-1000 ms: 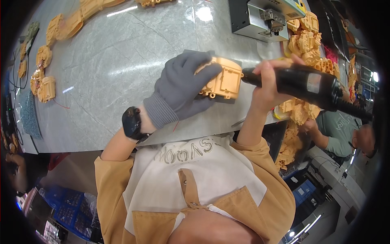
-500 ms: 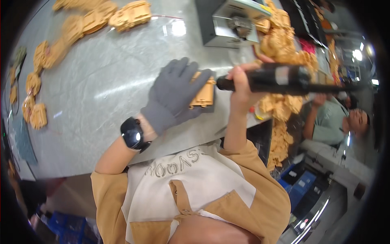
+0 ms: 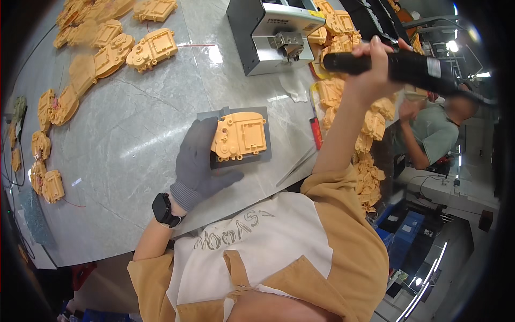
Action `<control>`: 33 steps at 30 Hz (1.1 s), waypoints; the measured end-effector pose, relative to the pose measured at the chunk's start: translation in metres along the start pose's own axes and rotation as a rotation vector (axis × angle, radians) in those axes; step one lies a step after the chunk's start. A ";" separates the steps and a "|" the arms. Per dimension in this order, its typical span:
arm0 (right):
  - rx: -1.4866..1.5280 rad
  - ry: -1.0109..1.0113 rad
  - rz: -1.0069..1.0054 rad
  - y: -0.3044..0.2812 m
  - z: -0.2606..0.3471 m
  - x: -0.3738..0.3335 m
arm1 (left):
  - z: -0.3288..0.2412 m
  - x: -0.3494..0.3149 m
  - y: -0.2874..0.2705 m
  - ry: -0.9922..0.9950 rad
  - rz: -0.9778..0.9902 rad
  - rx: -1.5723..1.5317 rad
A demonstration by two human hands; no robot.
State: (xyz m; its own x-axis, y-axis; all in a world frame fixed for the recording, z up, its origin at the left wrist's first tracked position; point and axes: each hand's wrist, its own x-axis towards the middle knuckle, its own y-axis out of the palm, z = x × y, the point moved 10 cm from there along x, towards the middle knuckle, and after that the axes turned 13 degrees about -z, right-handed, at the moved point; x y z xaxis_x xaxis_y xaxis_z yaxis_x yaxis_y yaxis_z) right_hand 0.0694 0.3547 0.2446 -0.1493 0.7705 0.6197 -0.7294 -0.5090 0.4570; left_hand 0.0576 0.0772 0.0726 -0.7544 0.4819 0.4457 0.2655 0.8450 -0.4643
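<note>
A yellow-orange plastic housing (image 3: 240, 136) with round bosses and a raised rectangular frame lies flat on a dark grey block (image 3: 266, 114). My left hand (image 3: 199, 155), in a grey glove, rests at the left side of the housing. Its fingers lie along that edge, the thumb is spread away near the block's front, and the hand is open. Up and to the right, my bare right hand (image 3: 377, 70) is closed around a black electric screwdriver (image 3: 410, 68), whose blunt dark end points left. No bit can be made out on it.
A metal screw feeder (image 3: 279, 40) stands beyond the block. Piled housings (image 3: 370, 121) run along the right; more (image 3: 153, 49) line the far left. Tweezers (image 3: 296, 167) and a red-handled tool (image 3: 315, 133) lie right of the block. A co-worker (image 3: 437, 131) is at far right.
My left hand has slid left off the housing, uncovering it. My right hand has carried the screwdriver away from the housing, up and to the right. The view has shifted too.
</note>
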 end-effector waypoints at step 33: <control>0.257 0.402 0.512 0.035 0.050 -0.131 | 0.003 0.031 0.005 0.092 0.047 0.163</control>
State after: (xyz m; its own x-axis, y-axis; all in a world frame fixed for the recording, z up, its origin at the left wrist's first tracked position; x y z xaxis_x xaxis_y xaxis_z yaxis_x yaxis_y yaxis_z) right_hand 0.0971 0.2165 0.2111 -0.7040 0.4662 0.5358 -0.3274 -0.8825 0.3377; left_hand 0.0333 0.0959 0.0818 -0.6832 0.5455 0.4855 0.1929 0.7760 -0.6005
